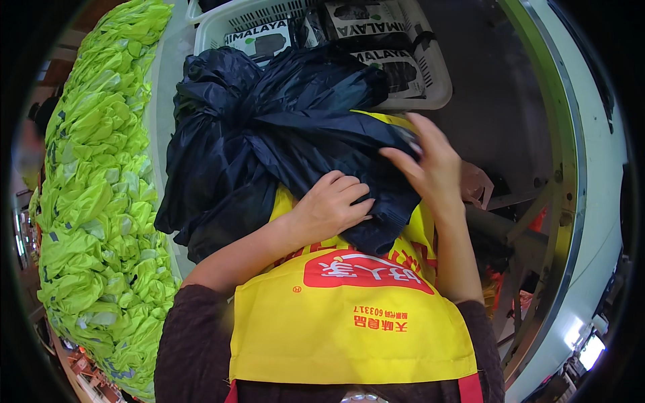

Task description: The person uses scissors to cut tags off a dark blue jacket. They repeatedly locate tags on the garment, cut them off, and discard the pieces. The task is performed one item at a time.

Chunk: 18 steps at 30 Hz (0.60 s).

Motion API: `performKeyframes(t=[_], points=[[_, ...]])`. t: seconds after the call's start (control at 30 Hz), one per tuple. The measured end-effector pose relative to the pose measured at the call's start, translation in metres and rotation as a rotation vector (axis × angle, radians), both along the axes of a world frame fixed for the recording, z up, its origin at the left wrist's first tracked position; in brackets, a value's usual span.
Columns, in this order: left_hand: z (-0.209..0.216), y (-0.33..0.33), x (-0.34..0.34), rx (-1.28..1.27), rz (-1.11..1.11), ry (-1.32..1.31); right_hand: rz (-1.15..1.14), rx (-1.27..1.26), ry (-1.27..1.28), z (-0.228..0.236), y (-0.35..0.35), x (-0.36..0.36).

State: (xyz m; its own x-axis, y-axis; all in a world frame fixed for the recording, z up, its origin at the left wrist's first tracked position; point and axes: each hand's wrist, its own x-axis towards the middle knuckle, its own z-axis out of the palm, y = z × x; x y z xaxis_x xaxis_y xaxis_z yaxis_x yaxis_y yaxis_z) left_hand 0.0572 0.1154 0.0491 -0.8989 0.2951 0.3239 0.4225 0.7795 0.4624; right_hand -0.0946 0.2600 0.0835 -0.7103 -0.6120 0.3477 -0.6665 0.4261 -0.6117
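Observation:
A dark navy garment (295, 144) of thin, shiny cloth lies bunched across my lap, with a ribbed band, perhaps a cuff, at its near right end. My left hand (334, 205) is closed on the cloth just left of that band, fingers curled under. To the right, my right hand (433, 164) is at the garment's right edge, thumb and fingers spread apart. Something small and pale shows between them, too blurred to name. Beneath the garment is the yellow apron (349, 342) I wear, with red print.
A heap of bright lime-green garments (101, 201) runs along the left. At the back stands a white plastic basket (440, 74) holding several black-and-white packages (366, 20). A curved metal-edged table (571, 201) borders the right, with a metal frame below.

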Motion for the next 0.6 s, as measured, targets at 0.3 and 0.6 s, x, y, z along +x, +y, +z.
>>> performKeyframes(t=[0.3, 0.6], points=[[-0.018, 0.006, -0.006, 0.219, -0.023, -0.757, -0.209, 0.401, -0.142, -0.112, -0.055, -0.058], [-0.012, -0.018, -0.021, 0.533, 0.13, -0.653, 0.059, 0.298, -0.392, -0.05, -0.056, -0.006]])
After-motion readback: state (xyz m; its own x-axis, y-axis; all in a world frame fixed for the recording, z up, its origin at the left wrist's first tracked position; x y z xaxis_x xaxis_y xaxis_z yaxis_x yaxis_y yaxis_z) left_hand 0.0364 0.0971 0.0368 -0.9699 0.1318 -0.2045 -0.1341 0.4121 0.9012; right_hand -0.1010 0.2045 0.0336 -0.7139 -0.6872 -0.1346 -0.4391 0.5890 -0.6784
